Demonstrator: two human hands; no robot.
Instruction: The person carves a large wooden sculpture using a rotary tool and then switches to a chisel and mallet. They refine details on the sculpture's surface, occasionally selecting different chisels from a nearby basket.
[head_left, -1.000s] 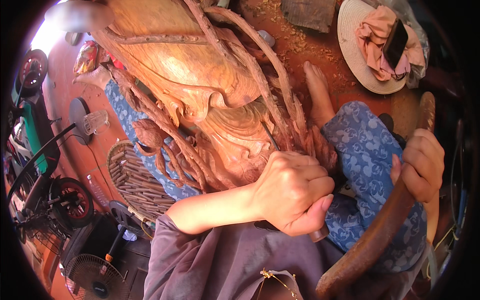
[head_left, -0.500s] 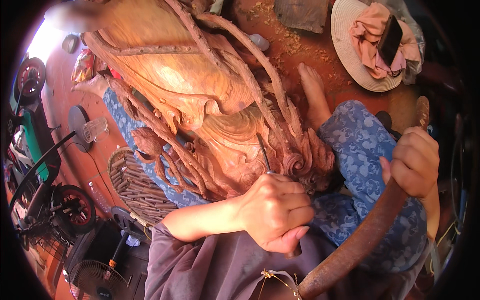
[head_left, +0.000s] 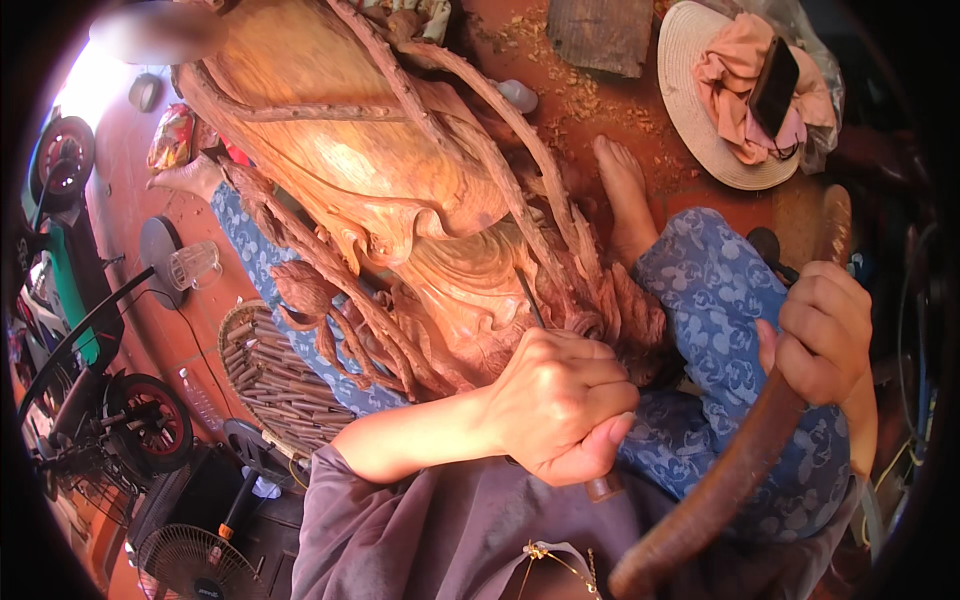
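Between my legs lies a large reddish-brown wood carving (head_left: 455, 275), with flowing folds and raised, branch-like stems. My left hand (head_left: 565, 405) is closed round a carving chisel (head_left: 530, 298). The thin dark blade points away toward the carved folds, and the butt of its wooden handle shows below my fist. Whether the edge touches the wood, I cannot tell. At the right, my right hand (head_left: 825, 332) grips a long, curved wooden club (head_left: 705, 492) near its upper part. Its thick end hangs low in front of my lap, apart from the chisel handle.
Left of the carving stands a basket (head_left: 275, 365) of many chisels with wooden handles. Farther left are a glass mug (head_left: 195, 265), a plastic bottle (head_left: 200, 400), a fan (head_left: 200, 560) and a scooter (head_left: 70, 290). A straw hat (head_left: 690, 120) holding cloth and a phone (head_left: 774, 87) lies at far right.
My left hand and the chisel have shifted slightly up and to the right. The club's thick end has swung a little to the right, with my right hand still round it.
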